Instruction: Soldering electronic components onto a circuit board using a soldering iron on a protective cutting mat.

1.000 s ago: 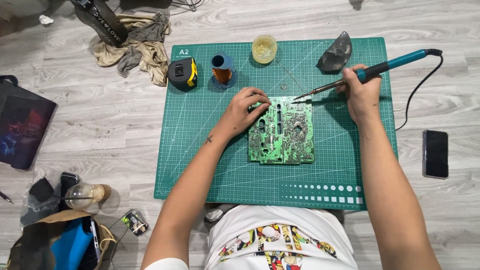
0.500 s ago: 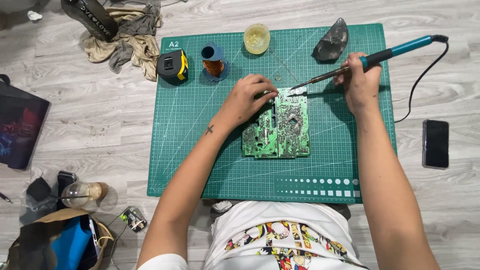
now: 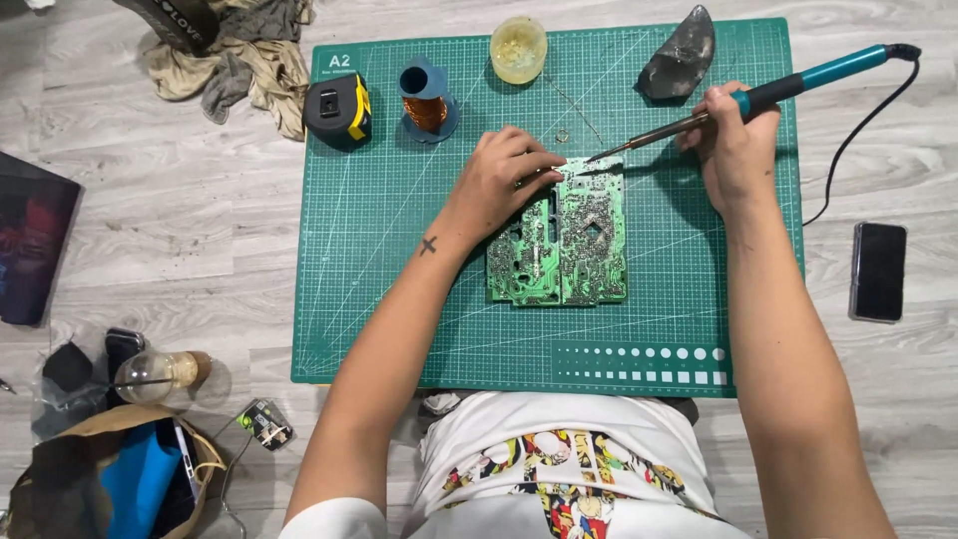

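Grey wood-plank floor (image 3: 150,230) all around, and on it a green cutting mat (image 3: 399,260) with the person seated at its near edge. From the head camera: a green circuit board (image 3: 559,240) lies solder-side up near the middle of the mat, a little toward the far edge. The left hand (image 3: 509,180) rests on the board's far left corner, fingers curled down and pressing it flat. The right hand (image 3: 733,150) is wrapped tight round the teal-handled soldering iron (image 3: 758,98), and the metal tip meets the board's far edge just beside the left fingertips. The iron's black cord trails off the mat's right edge. Along the far edge of the mat stand a black and yellow tape measure (image 3: 337,110), a blue spool of copper wire (image 3: 429,100), a small yellowish jar (image 3: 518,48) and a dark grey rock-like lump (image 3: 679,58). A black phone (image 3: 879,271) lies on the floor, right of the mat. Crumpled rags (image 3: 239,70) sit past the far left corner.
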